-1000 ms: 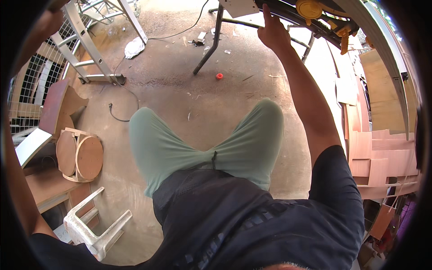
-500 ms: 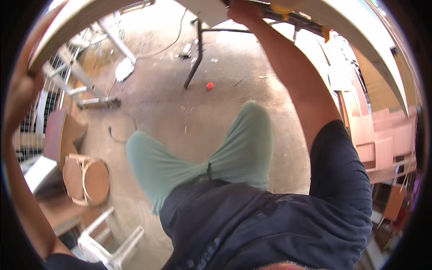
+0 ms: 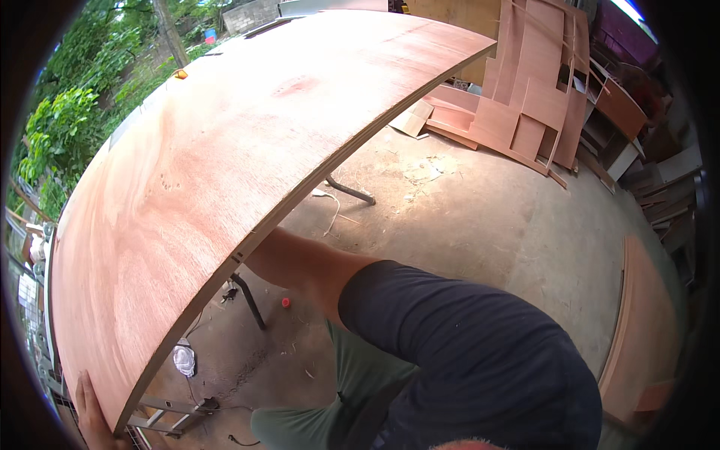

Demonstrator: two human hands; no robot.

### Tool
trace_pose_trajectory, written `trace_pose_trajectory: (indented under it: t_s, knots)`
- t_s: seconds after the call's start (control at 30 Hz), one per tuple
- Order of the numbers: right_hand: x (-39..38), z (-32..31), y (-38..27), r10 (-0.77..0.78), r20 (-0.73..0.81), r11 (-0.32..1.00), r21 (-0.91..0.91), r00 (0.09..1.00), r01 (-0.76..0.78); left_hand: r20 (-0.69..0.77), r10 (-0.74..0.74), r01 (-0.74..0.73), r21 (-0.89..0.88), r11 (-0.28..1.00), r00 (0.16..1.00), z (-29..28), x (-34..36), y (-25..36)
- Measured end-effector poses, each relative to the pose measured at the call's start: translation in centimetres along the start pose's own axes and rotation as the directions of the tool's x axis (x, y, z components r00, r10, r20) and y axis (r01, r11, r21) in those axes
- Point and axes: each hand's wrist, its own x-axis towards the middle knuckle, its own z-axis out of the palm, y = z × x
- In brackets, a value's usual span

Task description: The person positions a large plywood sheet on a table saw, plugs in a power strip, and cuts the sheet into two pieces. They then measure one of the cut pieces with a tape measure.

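A large pale plywood board fills the upper left, its cut edge running diagonally toward me. My left hand holds the board at its near lower-left corner, fingers on the top face and the rest of the hand partly out of sight. My right forearm reaches in under the board, which hides that hand and whatever it touches. Dark bent metal legs show beneath the board.
An aluminium ladder, a white crumpled bundle and a small red object lie below the board. Stacked plywood offcuts lean at the back right, with another panel at the right. Trees stand beyond.
My view has swung up from my knees and the floor to the board's top face. My right hand, earlier seen at the tool under the board, is now hidden beneath it.
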Motion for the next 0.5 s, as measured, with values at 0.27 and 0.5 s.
trace_pose_trajectory:
  t_s: [0.27,0.5]
  knots:
    - [0.1,1.7,-3.0,-0.015,0.014,0.999,0.034,1.0,0.015,-0.137,-0.069,0.059,-0.072,0.996,0.988,1.2,0.7,-0.2]
    - [0.0,4.2,2.1,0.014,-0.042,0.999,-0.033,0.999,-0.016,-0.173,0.027,-0.028,-0.005,1.0,0.984,3.3,1.8,-1.5]
